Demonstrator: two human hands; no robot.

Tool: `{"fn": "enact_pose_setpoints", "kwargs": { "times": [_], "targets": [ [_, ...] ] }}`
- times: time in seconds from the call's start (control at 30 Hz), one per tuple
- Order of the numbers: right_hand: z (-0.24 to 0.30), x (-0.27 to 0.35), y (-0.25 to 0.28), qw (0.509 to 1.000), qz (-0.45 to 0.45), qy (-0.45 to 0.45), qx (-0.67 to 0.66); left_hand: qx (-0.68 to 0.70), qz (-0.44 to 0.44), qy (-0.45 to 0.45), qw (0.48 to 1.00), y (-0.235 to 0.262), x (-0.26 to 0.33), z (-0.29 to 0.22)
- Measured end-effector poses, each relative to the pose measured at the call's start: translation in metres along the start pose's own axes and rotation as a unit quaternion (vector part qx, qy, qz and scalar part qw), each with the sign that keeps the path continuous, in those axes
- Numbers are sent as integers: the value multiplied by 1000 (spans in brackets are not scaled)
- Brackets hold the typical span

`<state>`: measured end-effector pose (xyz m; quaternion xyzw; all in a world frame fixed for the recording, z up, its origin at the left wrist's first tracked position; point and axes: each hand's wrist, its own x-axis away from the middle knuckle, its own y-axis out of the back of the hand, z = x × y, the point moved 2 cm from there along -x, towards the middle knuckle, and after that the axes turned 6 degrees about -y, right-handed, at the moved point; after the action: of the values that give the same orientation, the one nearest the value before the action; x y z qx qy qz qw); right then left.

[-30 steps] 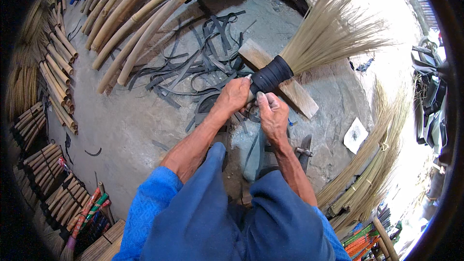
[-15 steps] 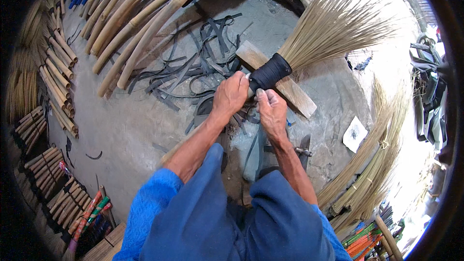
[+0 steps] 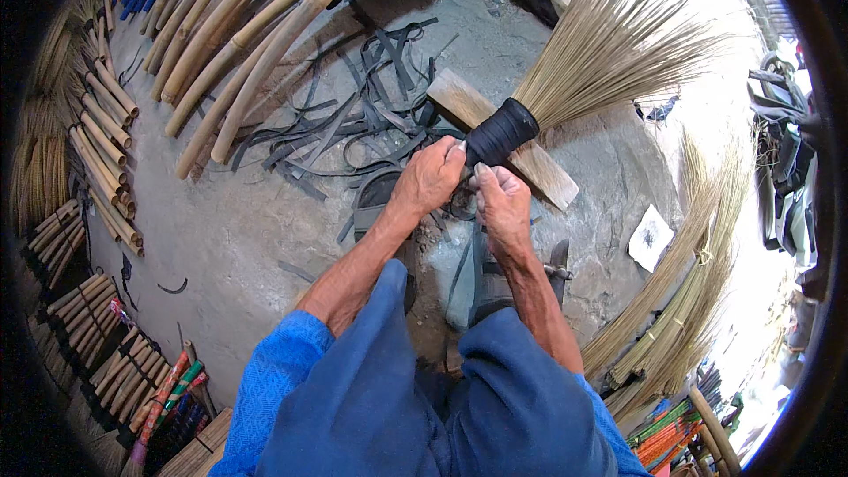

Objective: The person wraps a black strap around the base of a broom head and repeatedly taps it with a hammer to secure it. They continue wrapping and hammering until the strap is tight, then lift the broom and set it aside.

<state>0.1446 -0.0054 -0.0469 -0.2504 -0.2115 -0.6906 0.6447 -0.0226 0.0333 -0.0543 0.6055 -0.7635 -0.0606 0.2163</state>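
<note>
A straw broom head (image 3: 609,44) fans out toward the upper right, its neck wrapped in black strip binding (image 3: 502,132). The neck rests across a wooden block (image 3: 548,178) on the stone floor. My left hand (image 3: 430,178) is closed around the near end of the bound neck. My right hand (image 3: 501,201) sits right beside it, fingers pinched at the binding's lower end. What exactly the right fingers hold is hidden. My blue-clad knees fill the lower middle.
Loose black rubber strips (image 3: 353,119) lie in a heap behind the hands. Long bamboo poles (image 3: 238,44) lie at upper left, short cut sticks (image 3: 97,141) along the left rim. Straw bundles (image 3: 680,300) lean at right, a paper scrap (image 3: 649,237) nearby.
The broom neck and both hands have shifted slightly; the hands stay clamped at the black binding, with the left hand rolled a little further over its end.
</note>
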Motion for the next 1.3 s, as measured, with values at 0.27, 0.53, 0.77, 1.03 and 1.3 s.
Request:
{"fn": "enact_pose_setpoints", "kwargs": {
  "times": [0.27, 0.53, 0.77, 1.03, 1.3],
  "targets": [
    [0, 9, 3, 979, 70, -78, -172, 270, 103, 92, 953, 8, 4, -3],
    [-25, 25, 20, 983, 2, -72, -167, 267, 104, 120, 951, 13, 2, -6],
    [-11, 21, -2, 997, 1, -27, -78, 225, 68, 54, 970, 8, 6, -6],
    [-5, 13, -12, 992, 12, -22, -123, 175, 44, 34, 983, 6, 5, -3],
    [-5, 19, -10, 959, 69, -80, -262, 127, 27, -1, 992, 10, 0, 1]
  ]
}}
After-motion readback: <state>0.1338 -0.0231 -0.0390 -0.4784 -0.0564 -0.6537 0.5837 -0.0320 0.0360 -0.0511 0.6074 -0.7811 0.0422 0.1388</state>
